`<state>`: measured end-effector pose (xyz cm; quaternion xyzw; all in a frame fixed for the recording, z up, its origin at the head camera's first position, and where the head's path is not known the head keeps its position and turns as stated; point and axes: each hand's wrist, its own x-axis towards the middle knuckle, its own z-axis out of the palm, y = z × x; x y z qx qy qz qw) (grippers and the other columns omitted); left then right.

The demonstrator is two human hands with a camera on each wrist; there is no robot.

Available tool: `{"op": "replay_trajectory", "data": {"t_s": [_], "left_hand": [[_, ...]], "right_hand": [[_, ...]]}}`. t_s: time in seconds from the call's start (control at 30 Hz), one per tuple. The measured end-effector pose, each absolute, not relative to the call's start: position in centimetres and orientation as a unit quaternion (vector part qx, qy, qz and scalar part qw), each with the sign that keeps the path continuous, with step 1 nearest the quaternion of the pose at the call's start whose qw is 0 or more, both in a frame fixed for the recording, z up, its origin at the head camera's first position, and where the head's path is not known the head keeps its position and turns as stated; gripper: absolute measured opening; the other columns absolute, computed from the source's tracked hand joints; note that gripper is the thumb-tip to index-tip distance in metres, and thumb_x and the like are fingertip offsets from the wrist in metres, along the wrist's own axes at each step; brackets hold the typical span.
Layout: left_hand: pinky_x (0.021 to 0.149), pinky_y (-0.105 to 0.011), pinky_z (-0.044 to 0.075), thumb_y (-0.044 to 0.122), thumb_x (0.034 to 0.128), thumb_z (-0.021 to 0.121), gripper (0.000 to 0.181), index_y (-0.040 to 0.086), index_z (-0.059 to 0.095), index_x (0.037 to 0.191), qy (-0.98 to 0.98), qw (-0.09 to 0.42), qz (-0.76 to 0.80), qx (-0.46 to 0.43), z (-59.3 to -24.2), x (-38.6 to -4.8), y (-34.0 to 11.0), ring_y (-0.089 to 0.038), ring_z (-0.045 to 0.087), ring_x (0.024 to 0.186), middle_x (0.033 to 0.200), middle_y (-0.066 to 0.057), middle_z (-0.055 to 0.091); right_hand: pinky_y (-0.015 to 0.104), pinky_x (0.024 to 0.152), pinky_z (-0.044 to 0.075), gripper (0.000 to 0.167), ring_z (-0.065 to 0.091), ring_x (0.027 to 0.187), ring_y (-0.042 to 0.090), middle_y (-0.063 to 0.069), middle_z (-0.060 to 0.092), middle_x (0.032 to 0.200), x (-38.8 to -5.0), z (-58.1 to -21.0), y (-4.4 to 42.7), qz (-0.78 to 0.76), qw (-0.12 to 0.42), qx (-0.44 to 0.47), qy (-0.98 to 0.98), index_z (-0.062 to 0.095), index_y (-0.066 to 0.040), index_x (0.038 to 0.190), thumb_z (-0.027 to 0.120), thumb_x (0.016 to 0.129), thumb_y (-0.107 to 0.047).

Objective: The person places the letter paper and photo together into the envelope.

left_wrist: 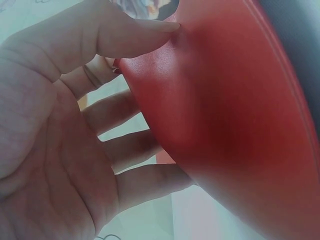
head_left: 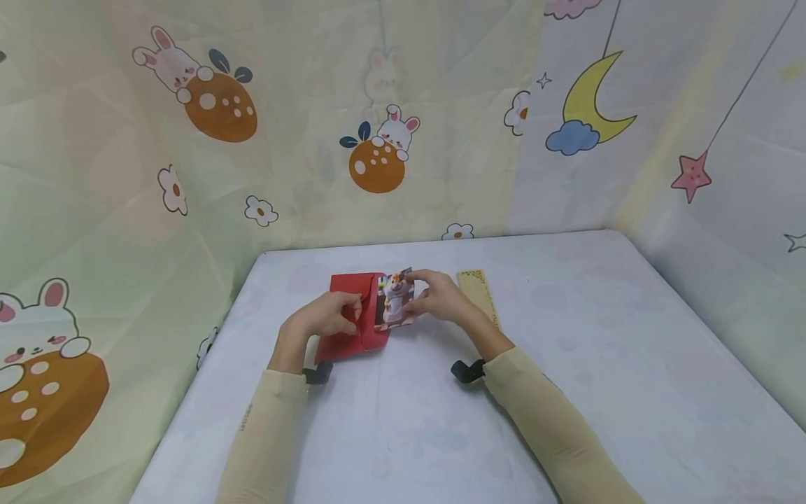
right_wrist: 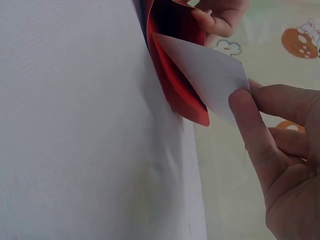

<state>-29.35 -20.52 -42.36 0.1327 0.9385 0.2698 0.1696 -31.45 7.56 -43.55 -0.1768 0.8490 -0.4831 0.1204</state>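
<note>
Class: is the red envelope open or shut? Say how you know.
Open: the envelope gapes in the right wrist view, its sides parted beside the card.

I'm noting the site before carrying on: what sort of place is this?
Probably a makeshift tabletop booth: rabbit-print fabric and moon-and-star fabric hang closely around a white-covered table.
</note>
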Motion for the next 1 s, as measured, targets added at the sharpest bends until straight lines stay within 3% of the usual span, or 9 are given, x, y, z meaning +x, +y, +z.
{"op": "replay_trajectory", "data": {"t_s": [0.3, 0.47, 0.77, 1.0], "left_hand": [[0.074, -0.033, 0.059, 0.016, 0.0792, 0.089, 0.033, 0.019, 0.061, 0.097, 0.939, 0.17, 0.27, 0.13, -42.3, -29.4, -20.6, -0.025, 0.058, 0.107, 0.106, -0.004, 0.063], [0.073, -0.032, 0.059, 0.016, 0.0795, 0.089, 0.033, 0.019, 0.061, 0.097, 0.939, 0.17, 0.268, 0.134, -42.3, -29.4, -20.6, -0.024, 0.057, 0.106, 0.105, -0.003, 0.063], [0.072, -0.031, 0.056, 0.017, 0.0798, 0.088, 0.032, 0.019, 0.062, 0.098, 0.94, 0.171, 0.265, 0.134, -42.2, -29.5, -20.5, -0.024, 0.057, 0.103, 0.102, -0.005, 0.063], [0.073, -0.031, 0.056, 0.018, 0.0799, 0.088, 0.032, 0.021, 0.063, 0.098, 0.94, 0.173, 0.264, 0.132, -42.2, -29.5, -20.6, -0.023, 0.058, 0.102, 0.102, -0.004, 0.062]], "right_hand": [[0.029, 0.062, 0.053, 0.073, 0.068, 0.072, 0.015, 0.013, 0.065, 0.135, -31.2, -43.7, 6.9, -0.468, 0.108, -0.186, 0.857, 0.051, -0.01, 0.151, 0.084, 0.086, -0.013], [0.028, 0.059, 0.049, 0.073, 0.058, 0.063, 0.014, 0.012, 0.061, 0.142, -31.0, -43.8, 6.5, -0.453, 0.096, -0.194, 0.865, 0.054, -0.009, 0.15, 0.086, 0.084, -0.015], [0.029, 0.073, 0.058, 0.079, 0.071, 0.081, 0.013, 0.013, 0.057, 0.15, -30.8, -44.0, 6.2, -0.443, 0.127, -0.243, 0.854, 0.047, -0.007, 0.154, 0.085, 0.085, -0.012], [0.03, 0.074, 0.058, 0.08, 0.07, 0.081, 0.014, 0.015, 0.054, 0.153, -30.7, -44.1, 5.9, -0.443, 0.136, -0.247, 0.851, 0.046, -0.007, 0.155, 0.084, 0.085, -0.011]]}}
